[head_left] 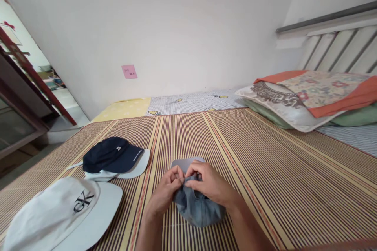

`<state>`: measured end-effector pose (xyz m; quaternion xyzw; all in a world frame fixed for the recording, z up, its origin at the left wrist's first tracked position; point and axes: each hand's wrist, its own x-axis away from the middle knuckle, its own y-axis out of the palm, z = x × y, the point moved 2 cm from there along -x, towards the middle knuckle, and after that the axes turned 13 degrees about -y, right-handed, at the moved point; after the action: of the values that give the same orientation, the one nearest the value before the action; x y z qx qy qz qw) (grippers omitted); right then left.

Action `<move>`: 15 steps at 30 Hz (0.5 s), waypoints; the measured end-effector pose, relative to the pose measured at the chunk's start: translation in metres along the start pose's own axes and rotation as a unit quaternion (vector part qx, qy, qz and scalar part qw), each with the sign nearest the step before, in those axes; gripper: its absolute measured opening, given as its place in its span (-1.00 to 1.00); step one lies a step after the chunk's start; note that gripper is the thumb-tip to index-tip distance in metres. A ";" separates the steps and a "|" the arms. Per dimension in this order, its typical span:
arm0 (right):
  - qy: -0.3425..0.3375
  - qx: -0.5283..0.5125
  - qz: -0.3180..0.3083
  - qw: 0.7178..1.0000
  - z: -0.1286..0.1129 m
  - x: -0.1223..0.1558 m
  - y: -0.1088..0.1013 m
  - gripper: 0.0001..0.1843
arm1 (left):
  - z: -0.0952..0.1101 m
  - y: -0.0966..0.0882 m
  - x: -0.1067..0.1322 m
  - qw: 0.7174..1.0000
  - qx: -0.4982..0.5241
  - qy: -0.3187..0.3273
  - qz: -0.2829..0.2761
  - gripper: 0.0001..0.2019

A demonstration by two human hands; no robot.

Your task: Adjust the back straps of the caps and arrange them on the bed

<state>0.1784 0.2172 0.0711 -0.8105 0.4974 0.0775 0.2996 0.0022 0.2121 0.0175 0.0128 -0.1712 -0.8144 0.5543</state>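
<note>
A blue-grey baseball cap lies on the striped bed mat, its brim pointing toward the wall. My left hand pinches the cap's fabric near the middle, fingertips pressed together. Close beside it, my right hand is closed on the same part of the cap. The fingertips almost meet, and they hide the exact spot that they grip. To the left sits a navy cap stacked on a pale cap. Nearer to me is a white cap with black letters.
Pillows with an orange floral cover lie at the right by the headboard. The white wall rises behind the bed and carries a pink note. A doorway is at the far left.
</note>
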 end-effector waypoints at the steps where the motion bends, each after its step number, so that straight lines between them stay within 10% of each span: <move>1: 0.006 -0.013 0.007 1.000 0.002 0.000 0.000 -0.84 | 0.000 0.001 0.000 1.000 0.007 -0.003 -0.006 -0.64; 15: 0.021 -0.243 0.068 0.967 0.020 0.002 -0.013 -0.77 | 0.005 0.012 0.003 0.997 -0.011 -0.046 -0.052 -0.68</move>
<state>0.1936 0.2310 0.0591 -0.8248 0.5236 0.1990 0.0769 0.0103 0.2072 0.0265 -0.0219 -0.1868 -0.8439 0.5024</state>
